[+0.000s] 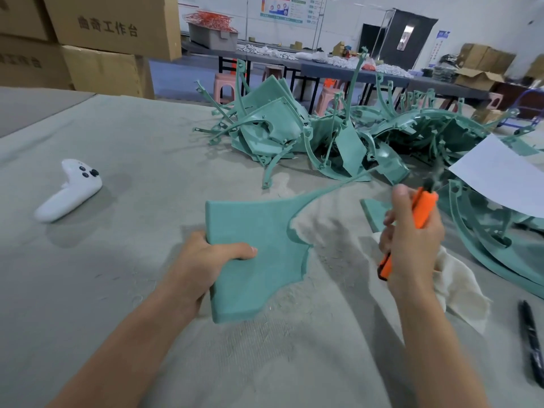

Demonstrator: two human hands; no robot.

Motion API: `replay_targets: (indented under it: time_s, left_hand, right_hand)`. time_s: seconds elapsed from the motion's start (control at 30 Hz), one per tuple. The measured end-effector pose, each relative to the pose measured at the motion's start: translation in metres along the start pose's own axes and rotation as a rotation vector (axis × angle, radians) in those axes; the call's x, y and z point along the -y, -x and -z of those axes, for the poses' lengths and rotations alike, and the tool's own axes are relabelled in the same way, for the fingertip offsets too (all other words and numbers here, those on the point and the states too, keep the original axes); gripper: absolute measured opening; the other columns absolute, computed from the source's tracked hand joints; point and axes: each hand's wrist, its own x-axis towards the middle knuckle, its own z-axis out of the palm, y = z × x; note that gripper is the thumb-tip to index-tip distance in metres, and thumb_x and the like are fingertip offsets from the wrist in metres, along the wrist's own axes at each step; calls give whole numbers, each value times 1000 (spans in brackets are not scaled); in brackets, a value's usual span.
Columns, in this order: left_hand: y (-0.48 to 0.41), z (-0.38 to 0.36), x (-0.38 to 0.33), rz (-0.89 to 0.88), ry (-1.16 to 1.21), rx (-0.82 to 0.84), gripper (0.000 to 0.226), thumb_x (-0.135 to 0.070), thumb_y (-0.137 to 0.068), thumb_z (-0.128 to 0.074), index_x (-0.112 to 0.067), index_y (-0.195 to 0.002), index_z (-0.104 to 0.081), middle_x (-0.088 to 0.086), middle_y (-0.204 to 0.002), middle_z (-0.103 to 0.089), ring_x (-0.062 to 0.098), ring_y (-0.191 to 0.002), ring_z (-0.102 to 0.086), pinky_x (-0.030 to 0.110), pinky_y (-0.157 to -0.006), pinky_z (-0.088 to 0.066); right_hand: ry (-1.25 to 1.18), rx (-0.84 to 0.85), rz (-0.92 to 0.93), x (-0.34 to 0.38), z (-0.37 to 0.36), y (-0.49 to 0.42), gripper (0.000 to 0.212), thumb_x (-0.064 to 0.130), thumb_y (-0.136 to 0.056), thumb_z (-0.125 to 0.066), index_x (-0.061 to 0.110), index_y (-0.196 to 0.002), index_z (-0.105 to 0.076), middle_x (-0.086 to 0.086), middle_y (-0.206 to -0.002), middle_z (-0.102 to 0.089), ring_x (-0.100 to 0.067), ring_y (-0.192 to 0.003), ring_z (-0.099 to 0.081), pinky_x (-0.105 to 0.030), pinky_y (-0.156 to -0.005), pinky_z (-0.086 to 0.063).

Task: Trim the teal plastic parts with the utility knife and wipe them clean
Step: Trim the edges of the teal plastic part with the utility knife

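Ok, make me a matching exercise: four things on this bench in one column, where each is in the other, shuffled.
1 utility knife
2 flat teal part
3 white controller
4 black pen

A on the table, far left
B held in the left hand
C on the table, near right
D held in the right hand

Pairs: 1-D, 2-B, 3-A, 4-C

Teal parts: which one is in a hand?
The flat panel nearest the camera, gripped at its edge by the left hand; the others lie loose, unheld.
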Motion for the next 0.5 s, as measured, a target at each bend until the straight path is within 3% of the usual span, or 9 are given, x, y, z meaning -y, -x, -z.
replay_targets:
  time_s: [0.07,0.2,0.3,0.37,0.4,0.43,0.5]
  left_hand:
    - [-1,1,-1,-33,-99,-21,31,-14,-52,-73,-8,-83,-75,11,-84,-75,25,-72,-73,33,-61,-58]
    - [0,3,-2,-74,-232,14,28,-16,-53,-72,-8,-80,-73,11,-80,-75,22,-69,-71,30,-58,-56]
    - [0,7,-3,-73,-197,92,39,-37,-61,-75,-10,-90,-76,12,-93,-75,32,-90,-71,41,-78,-57]
    - [-1,11,-5,21,-71,180,70,-74,-60,-60,-18,-97,-78,20,-110,-70,42,-106,-64,48,-92,-49]
    - [-3,14,-6,85,9,240,92,-88,-52,-50,-16,-101,-77,24,-115,-66,45,-107,-61,47,-92,-47]
    - [-6,17,-7,133,77,322,109,-95,-46,-43,-10,-106,-75,25,-113,-65,44,-102,-60,43,-86,-49]
    - [-10,21,-8,164,159,456,124,-99,-40,-46,-1,-113,-71,27,-109,-67,38,-96,-59,40,-80,-47]
  right_hand:
    - [-163,-27,-56,1,8,-4,27,45,-90,-67,24,-105,-64,9,-64,-58,-9,-45,-36,-22,-41,-29]
    - [-259,26,-48,1,7,-4,9,27,-93,-68,18,-90,-67,1,-69,-63,-11,-39,-33,-20,-39,-29]
    - [-302,-2,-55,2,7,-5,8,22,-94,-66,18,-88,-68,0,-71,-67,-10,-37,-33,-20,-39,-28]
    - [-390,-28,-72,5,10,-6,10,22,-95,-64,19,-88,-71,2,-71,-66,-9,-38,-35,-21,-40,-28]
    - [-434,-36,-76,7,11,-6,12,22,-96,-63,20,-88,-72,3,-70,-65,-8,-38,-35,-21,-41,-28]
    - [-467,-41,-75,9,11,-6,12,21,-97,-62,20,-89,-71,4,-69,-64,-8,-38,-35,-20,-41,-28]
    - [-493,-37,-70,16,8,-5,9,20,-98,-60,16,-94,-67,5,-66,-62,-7,-37,-34,-19,-40,-29]
